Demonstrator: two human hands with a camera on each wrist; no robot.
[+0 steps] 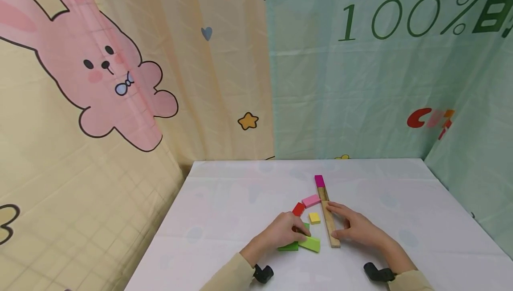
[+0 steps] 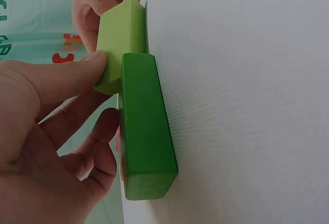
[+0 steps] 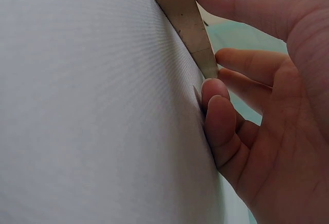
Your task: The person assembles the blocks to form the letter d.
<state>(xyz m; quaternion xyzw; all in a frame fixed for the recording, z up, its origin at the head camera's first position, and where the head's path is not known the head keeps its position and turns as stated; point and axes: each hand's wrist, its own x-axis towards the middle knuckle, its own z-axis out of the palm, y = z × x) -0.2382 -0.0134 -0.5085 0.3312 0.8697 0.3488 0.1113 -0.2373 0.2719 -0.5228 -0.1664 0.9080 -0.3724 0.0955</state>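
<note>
My left hand [image 1: 283, 230] pinches a light green block [image 1: 310, 244] between thumb and fingers. Against it, in the left wrist view, lies a darker green block [image 2: 146, 126]. My right hand [image 1: 362, 228] rests its thumb and straight fingertips along the right side of a long wooden strip [image 1: 330, 224]. In the right wrist view the thumb and fingers touch the same side of this strip [image 3: 187, 21]. A magenta block [image 1: 319, 181] sits at the strip's far end. Left of the strip lie a pink block [image 1: 311, 200], a red block [image 1: 298, 209] and a yellow block [image 1: 314, 218].
The white table [image 1: 224, 202] carries all the blocks near its middle. Behind it hangs a printed curtain [image 1: 224, 81], and another curtain [image 1: 481, 148] closes off the right side. Black straps with small dark devices [image 1: 263, 274] are worn at both wrists.
</note>
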